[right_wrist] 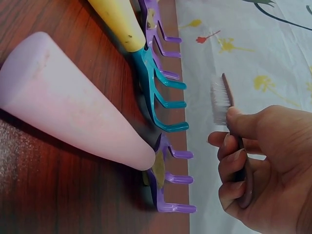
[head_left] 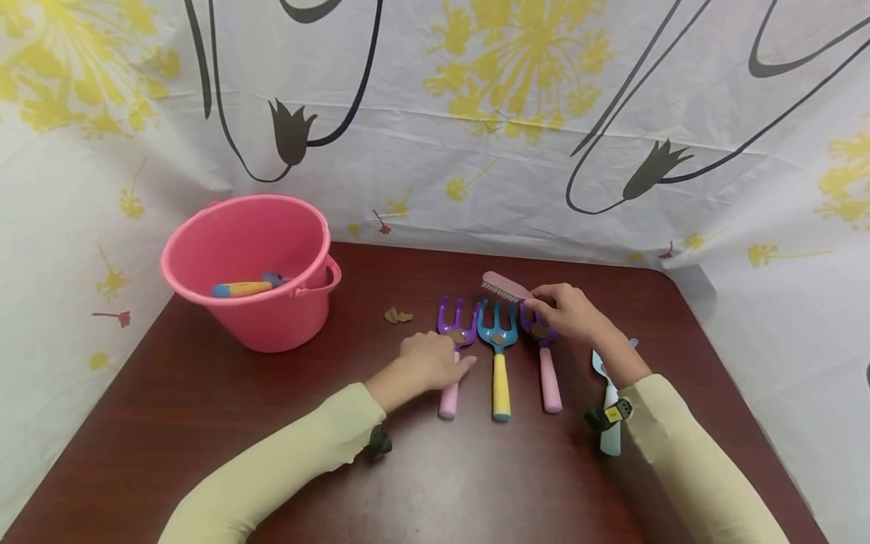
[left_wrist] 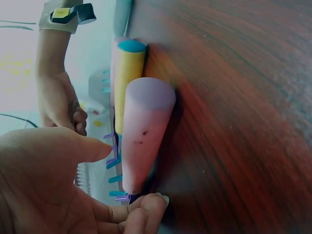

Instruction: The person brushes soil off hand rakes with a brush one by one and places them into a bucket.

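Note:
My right hand (head_left: 564,310) grips a pink brush (head_left: 504,286) with pale bristles, its handle wrapped by curled fingers in the right wrist view. The brush is above the tines of the right purple hand fork (head_left: 540,330). My left hand (head_left: 430,361) is at the left purple hand fork (head_left: 448,400), which has a pink handle. Its fingertips (left_wrist: 158,202) are low beside the fork's neck, and the thumb stands straight, apart from the handle. Between these lies a blue fork with a yellow handle (head_left: 501,385). Brown pieces (head_left: 498,340) sit on the fork heads.
A pink bucket (head_left: 272,325) stands at the back left with a yellow-and-blue-handled tool (head_left: 245,289) inside. Small brown pieces (head_left: 396,316) lie between bucket and forks. A pale blue tool (head_left: 610,438) lies under my right forearm. A printed curtain (head_left: 408,151) surrounds the table.

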Motion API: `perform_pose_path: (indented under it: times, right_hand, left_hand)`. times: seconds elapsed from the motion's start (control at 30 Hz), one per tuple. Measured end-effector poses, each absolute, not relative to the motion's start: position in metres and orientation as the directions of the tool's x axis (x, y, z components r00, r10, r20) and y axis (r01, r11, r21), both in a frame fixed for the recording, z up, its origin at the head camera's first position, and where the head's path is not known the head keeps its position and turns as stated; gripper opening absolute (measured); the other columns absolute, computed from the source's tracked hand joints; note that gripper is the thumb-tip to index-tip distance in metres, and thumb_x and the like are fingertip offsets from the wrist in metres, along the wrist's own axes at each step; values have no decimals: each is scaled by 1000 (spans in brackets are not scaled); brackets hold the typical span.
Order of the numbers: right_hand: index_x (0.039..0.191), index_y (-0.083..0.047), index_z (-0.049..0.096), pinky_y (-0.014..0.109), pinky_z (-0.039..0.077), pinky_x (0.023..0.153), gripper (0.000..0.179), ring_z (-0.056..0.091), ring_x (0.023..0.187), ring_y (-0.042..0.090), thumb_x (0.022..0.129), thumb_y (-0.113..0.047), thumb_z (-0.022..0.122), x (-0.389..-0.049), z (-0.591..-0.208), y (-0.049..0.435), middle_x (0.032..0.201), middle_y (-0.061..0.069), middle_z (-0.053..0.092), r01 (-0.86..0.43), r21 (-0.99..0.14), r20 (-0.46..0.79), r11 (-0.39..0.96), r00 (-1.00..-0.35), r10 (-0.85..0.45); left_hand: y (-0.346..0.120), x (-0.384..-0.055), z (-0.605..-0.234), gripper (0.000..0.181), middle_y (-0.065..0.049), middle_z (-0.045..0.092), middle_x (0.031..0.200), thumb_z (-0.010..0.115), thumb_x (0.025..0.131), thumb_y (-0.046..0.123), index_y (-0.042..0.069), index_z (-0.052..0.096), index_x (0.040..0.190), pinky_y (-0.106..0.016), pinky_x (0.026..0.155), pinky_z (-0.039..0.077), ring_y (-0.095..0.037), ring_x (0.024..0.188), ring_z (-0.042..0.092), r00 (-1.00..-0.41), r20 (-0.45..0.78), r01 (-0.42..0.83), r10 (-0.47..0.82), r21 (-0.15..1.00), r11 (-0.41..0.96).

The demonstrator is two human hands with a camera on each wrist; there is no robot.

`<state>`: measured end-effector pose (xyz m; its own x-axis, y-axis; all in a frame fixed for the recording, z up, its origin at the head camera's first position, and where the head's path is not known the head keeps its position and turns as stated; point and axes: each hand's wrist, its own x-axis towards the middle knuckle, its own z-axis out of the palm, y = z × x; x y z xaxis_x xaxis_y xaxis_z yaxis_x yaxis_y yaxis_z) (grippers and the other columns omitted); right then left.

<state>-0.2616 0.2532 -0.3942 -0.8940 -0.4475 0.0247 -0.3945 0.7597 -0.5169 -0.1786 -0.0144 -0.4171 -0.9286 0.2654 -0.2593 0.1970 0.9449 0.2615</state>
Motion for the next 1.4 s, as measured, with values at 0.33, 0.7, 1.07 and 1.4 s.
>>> perform_pose_path:
  times: [0.33, 0.7, 1.07, 1.4]
  right_hand:
    - [115, 3, 70, 36, 42, 60, 27, 49, 61, 18, 105, -19, 58, -260, -401, 254, 78, 11, 64, -407, -534, 30, 741, -885, -465]
    - [119, 4, 69, 39, 47, 67, 30, 57, 74, 23, 105, -21, 60, -257, -407, 249, 89, 10, 68, -408, -541, 17, 735, -879, -476]
    - [116, 2, 70, 36, 42, 60, 28, 50, 61, 18, 105, -22, 60, -257, -406, 252, 71, 1, 57, -403, -538, 12, 740, -882, -471]
    - [116, 2, 70, 36, 42, 60, 29, 50, 62, 18, 105, -23, 60, -257, -405, 252, 73, 1, 56, -409, -540, 19, 736, -880, -475]
  left_hand:
    - [-1, -176, -428, 51, -4, 63, 78, 53, 98, 60, 15, 66, 77, -39, 55, 50, -21, 67, 60, -941, -230, 205, 249, 196, 959]
    - [2, -175, -437, 41, -3, 61, 73, 58, 100, 48, 13, 69, 81, -39, 53, 50, -20, 62, 60, -959, -176, 186, 223, 204, 961]
    - [0, -176, -435, 30, -5, 58, 70, 61, 97, 34, 11, 67, 80, -36, 51, 48, -21, 59, 57, -961, -165, 163, 223, 312, 936]
    - [-6, -179, -437, 28, -6, 59, 72, 60, 95, 29, 11, 62, 73, -37, 49, 48, -21, 59, 58, -973, -95, 167, 210, 335, 927]
